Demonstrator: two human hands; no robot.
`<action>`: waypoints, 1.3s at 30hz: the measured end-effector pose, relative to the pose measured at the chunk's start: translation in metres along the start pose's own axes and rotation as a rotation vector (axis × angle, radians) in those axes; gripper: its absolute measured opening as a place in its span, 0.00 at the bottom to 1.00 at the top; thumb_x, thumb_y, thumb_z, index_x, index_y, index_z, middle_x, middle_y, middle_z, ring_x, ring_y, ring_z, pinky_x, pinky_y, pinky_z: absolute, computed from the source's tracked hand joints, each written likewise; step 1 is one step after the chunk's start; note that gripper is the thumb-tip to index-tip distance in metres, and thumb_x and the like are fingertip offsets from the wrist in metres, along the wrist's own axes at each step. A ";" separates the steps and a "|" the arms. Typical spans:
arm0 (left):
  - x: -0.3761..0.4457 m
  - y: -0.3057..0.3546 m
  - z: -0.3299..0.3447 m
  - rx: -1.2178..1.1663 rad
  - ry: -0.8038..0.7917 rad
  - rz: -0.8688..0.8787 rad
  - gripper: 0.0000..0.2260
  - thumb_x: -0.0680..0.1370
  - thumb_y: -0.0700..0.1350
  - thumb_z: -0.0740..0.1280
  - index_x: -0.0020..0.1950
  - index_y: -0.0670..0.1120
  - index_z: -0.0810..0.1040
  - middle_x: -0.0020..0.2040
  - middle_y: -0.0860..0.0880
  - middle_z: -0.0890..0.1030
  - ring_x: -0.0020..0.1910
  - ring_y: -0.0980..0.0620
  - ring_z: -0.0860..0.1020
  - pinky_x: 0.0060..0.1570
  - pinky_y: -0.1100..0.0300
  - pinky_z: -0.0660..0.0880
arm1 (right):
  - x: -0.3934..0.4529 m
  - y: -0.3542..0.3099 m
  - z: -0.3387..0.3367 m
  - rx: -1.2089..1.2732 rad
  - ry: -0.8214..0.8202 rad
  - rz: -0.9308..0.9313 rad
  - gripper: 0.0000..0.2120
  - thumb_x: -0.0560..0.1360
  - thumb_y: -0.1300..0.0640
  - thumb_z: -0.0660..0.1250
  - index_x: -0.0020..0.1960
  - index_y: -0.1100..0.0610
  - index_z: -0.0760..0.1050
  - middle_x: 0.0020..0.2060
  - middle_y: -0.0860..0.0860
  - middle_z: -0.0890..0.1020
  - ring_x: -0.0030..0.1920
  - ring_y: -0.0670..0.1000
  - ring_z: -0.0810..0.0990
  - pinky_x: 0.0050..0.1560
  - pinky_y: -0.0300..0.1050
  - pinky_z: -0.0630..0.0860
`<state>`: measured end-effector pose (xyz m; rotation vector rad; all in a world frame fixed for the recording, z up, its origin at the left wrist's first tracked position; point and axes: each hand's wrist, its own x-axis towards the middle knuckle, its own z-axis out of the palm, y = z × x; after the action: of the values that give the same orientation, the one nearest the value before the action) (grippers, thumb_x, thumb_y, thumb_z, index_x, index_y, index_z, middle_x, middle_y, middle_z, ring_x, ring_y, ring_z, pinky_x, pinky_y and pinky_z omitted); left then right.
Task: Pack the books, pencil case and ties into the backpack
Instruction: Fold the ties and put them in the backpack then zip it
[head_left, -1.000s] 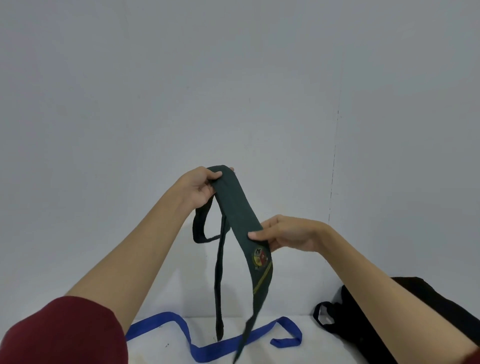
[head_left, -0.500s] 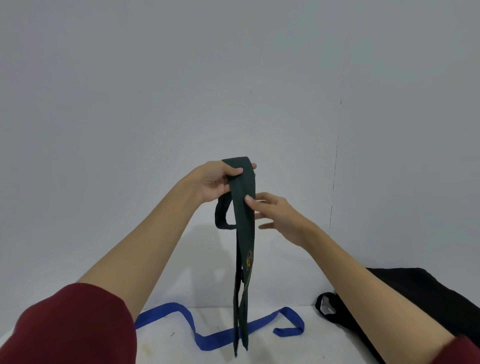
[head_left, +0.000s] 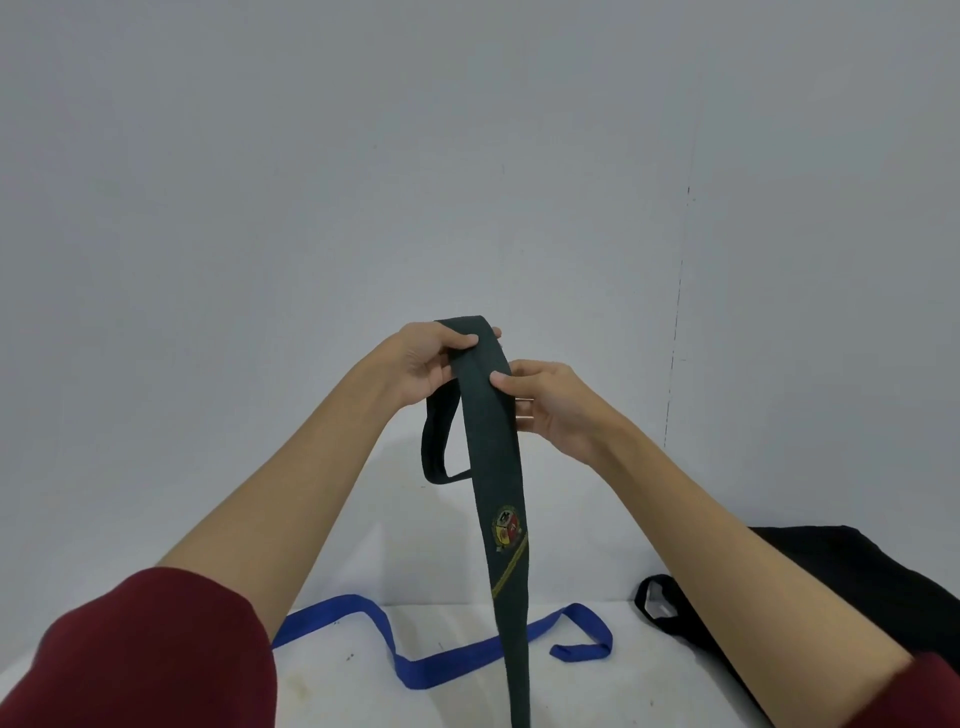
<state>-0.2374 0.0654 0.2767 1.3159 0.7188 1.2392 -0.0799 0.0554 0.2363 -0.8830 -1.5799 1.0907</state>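
A dark green tie (head_left: 496, 457) with a crest badge hangs in the air in front of me. My left hand (head_left: 428, 366) pinches its folded top, and a loop of the tie droops below that hand. My right hand (head_left: 548, 402) grips the tie just beneath the fold, thumb on its front. The tie's wide end reaches down to the white table (head_left: 337, 691). A blue tie (head_left: 415, 670) lies winding across the table under it. The black backpack (head_left: 810, 571) sits at the right, partly behind my right forearm. No books or pencil case are in view.
A plain grey wall (head_left: 467, 182) stands right behind the table. My red sleeves fill the lower corners of the view.
My right hand slid up the green tie from the crest to just under the fold. The tie turned, so its crest faces me again.
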 end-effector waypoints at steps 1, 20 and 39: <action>-0.001 -0.001 -0.001 0.042 0.003 -0.002 0.10 0.80 0.37 0.60 0.58 0.36 0.76 0.50 0.44 0.82 0.46 0.50 0.81 0.43 0.62 0.80 | 0.000 0.000 0.000 0.016 0.000 -0.002 0.10 0.77 0.60 0.64 0.56 0.64 0.76 0.48 0.57 0.81 0.49 0.58 0.81 0.53 0.52 0.77; -0.005 -0.102 -0.018 0.720 0.206 0.567 0.20 0.71 0.42 0.72 0.58 0.53 0.69 0.48 0.53 0.78 0.47 0.60 0.76 0.45 0.71 0.73 | 0.010 -0.037 -0.005 0.107 0.018 -0.065 0.14 0.78 0.61 0.57 0.56 0.64 0.77 0.53 0.59 0.83 0.52 0.57 0.81 0.50 0.47 0.76; -0.013 -0.156 -0.001 0.293 0.092 0.254 0.15 0.74 0.30 0.65 0.50 0.50 0.73 0.56 0.46 0.77 0.48 0.46 0.80 0.44 0.55 0.81 | 0.013 -0.065 -0.024 0.168 0.292 -0.103 0.16 0.78 0.63 0.57 0.63 0.66 0.71 0.56 0.61 0.81 0.47 0.56 0.82 0.47 0.47 0.76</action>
<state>-0.2025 0.0820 0.1245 1.6375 0.8414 1.4438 -0.0614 0.0510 0.3040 -0.7980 -1.2596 0.9581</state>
